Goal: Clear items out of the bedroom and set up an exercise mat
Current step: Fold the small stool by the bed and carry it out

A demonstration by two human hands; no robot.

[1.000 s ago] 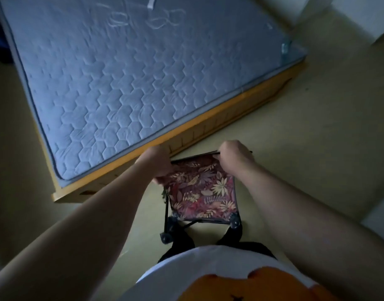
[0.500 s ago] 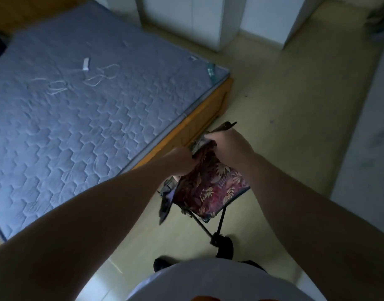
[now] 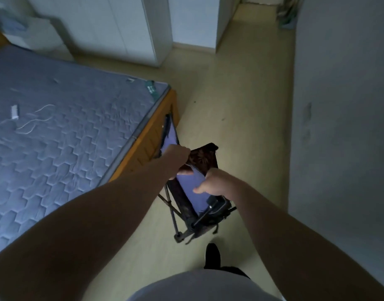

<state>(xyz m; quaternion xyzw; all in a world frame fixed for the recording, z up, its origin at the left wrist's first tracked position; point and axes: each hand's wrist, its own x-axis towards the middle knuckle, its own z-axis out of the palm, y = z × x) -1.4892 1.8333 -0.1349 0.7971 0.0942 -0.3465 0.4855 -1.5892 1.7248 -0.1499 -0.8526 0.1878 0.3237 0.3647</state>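
Note:
A folding stool [image 3: 192, 200] with a dark metal frame and floral fabric hangs tilted above the floor beside the bed's corner, its pale purple underside facing up. My left hand [image 3: 178, 154] grips its upper end near the frame. My right hand [image 3: 210, 181] holds the fabric edge lower down, thumb lying across the purple side. The stool's legs point down toward my feet.
The bed [image 3: 67, 135] with a grey quilted mattress and wooden frame fills the left. A white cable and plug [image 3: 23, 118] lie on it. White wardrobes [image 3: 112, 27] stand behind, a grey wall [image 3: 338, 105] runs on the right, and tan floor leads to a doorway [image 3: 256, 22].
I have turned right, away from the bed, toward the doorway. The stool has been lifted and swung round, so its purple underside now shows instead of the floral side.

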